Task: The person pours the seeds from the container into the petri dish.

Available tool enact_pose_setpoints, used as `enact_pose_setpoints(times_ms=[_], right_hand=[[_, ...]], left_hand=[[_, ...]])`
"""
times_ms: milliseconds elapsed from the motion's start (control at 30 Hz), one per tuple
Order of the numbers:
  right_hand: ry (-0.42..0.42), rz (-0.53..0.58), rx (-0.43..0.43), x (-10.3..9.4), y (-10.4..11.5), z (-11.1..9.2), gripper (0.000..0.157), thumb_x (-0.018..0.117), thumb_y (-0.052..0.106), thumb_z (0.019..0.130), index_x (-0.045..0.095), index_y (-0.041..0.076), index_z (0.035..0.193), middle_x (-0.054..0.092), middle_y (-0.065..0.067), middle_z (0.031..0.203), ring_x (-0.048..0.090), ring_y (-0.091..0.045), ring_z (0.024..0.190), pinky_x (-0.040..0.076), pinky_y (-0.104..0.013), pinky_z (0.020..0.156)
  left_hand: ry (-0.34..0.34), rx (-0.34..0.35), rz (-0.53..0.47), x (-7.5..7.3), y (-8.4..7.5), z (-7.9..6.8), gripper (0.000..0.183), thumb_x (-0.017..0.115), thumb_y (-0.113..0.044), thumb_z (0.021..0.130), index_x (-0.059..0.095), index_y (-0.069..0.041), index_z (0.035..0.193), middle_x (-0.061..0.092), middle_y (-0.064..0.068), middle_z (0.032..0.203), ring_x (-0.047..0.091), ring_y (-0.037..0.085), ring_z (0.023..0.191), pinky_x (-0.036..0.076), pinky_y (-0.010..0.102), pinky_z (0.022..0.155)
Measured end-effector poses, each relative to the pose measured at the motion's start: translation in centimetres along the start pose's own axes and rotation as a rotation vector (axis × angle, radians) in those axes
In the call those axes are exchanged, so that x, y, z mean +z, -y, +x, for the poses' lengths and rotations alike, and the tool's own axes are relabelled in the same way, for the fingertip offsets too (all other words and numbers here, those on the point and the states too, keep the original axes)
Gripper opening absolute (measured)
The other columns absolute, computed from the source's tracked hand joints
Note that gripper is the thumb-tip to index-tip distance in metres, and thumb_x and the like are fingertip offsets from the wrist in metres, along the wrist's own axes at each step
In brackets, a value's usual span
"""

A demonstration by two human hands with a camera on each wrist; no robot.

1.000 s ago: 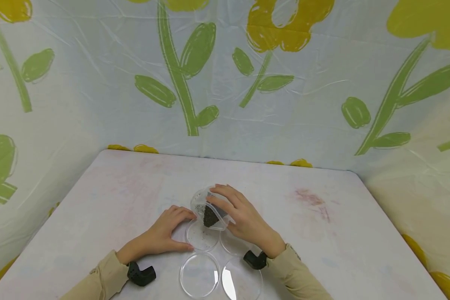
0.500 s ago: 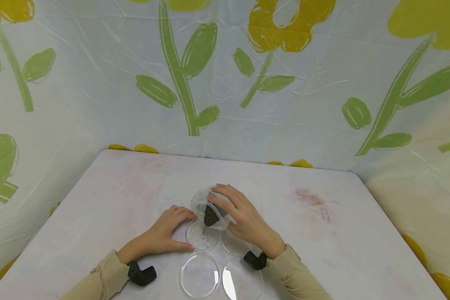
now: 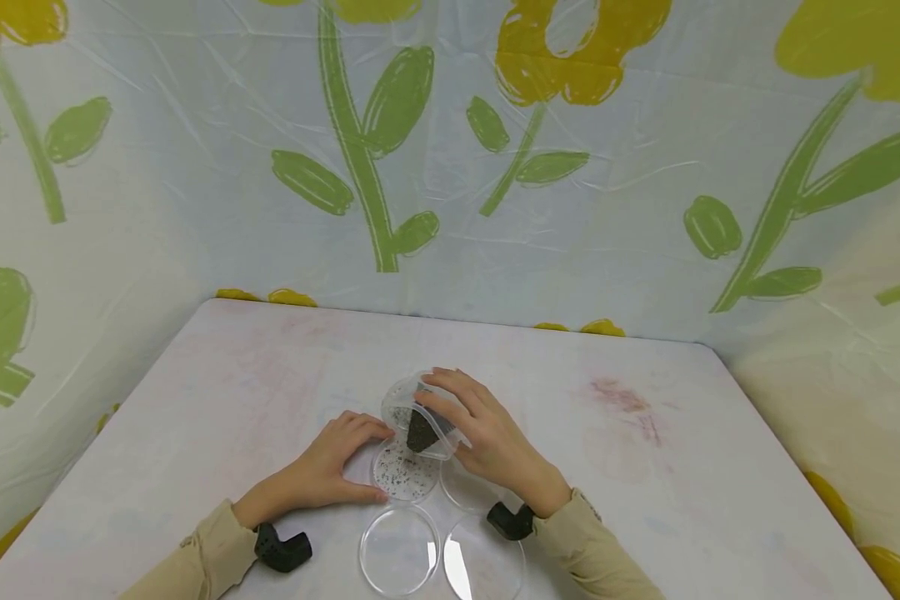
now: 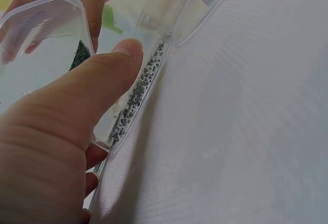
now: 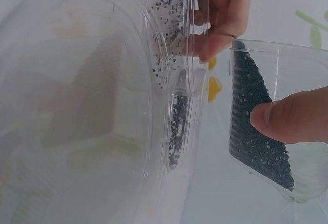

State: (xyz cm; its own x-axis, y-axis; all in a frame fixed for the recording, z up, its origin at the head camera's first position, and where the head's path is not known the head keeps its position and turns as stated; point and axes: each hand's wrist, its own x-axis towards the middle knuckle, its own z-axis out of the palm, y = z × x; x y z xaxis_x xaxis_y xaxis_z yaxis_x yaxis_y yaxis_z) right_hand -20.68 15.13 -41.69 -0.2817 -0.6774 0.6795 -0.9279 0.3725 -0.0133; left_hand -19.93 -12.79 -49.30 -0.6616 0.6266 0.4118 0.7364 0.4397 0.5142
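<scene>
White table, right hand gripping tilted tub of dark granules, left hand spread at granule-sprinkled dish

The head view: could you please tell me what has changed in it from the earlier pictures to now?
Dark granules have spread across the dish by the left hand: only a few specks one second ago, many now. Nothing was visibly taken hold of or let go. As before, the right hand holds the tilted clear container and the left hand stays at the dish's edge.
</scene>
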Motion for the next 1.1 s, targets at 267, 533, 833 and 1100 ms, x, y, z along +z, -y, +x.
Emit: enact_pose_setpoints(times_ms=[267, 533, 833, 1100], right_hand=[[0.002, 0.015, 0.008, -0.28, -0.03, 0.04, 0.087, 0.066, -0.022, 0.060, 0.050, 0.006, 0.141, 0.047, -0.017, 0.144, 0.042, -0.034, 0.136, 0.033, -0.049, 0.111], [0.012, 0.025, 0.012, -0.38, -0.13, -0.01, 0.084, 0.067, -0.021, 0.062, 0.051, 0.005, 0.140, 0.047, -0.017, 0.143, 0.042, -0.035, 0.136, 0.032, -0.047, 0.112], [0.011, 0.017, 0.023, -0.48, -0.28, -0.13, 0.086, 0.066, -0.021, 0.062, 0.050, 0.006, 0.142, 0.046, -0.016, 0.145, 0.040, -0.034, 0.137, 0.033, -0.046, 0.112], [0.006, 0.015, 0.026, -0.49, -0.37, -0.14, 0.085, 0.066, -0.021, 0.062, 0.050, 0.006, 0.141, 0.047, -0.017, 0.144, 0.041, -0.034, 0.137, 0.033, -0.046, 0.112]], left_hand=[[-0.005, 0.009, 0.007, -0.07, 0.05, -0.06, 0.074, 0.077, -0.061, 0.076, 0.058, -0.019, 0.133, 0.054, -0.011, 0.134, 0.044, 0.011, 0.117, 0.038, 0.043, 0.096], [-0.003, 0.010, -0.003, -0.13, -0.03, 0.01, 0.073, 0.078, -0.060, 0.076, 0.058, -0.017, 0.132, 0.054, -0.010, 0.134, 0.044, 0.011, 0.118, 0.038, 0.043, 0.096], [0.006, 0.007, -0.009, -0.11, -0.02, 0.02, 0.072, 0.077, -0.059, 0.077, 0.057, -0.019, 0.134, 0.054, -0.012, 0.135, 0.044, 0.012, 0.119, 0.038, 0.044, 0.097], [0.005, 0.005, -0.007, -0.22, -0.14, -0.03, 0.073, 0.077, -0.059, 0.076, 0.058, -0.019, 0.133, 0.053, -0.011, 0.135, 0.044, 0.011, 0.118, 0.038, 0.044, 0.096]])
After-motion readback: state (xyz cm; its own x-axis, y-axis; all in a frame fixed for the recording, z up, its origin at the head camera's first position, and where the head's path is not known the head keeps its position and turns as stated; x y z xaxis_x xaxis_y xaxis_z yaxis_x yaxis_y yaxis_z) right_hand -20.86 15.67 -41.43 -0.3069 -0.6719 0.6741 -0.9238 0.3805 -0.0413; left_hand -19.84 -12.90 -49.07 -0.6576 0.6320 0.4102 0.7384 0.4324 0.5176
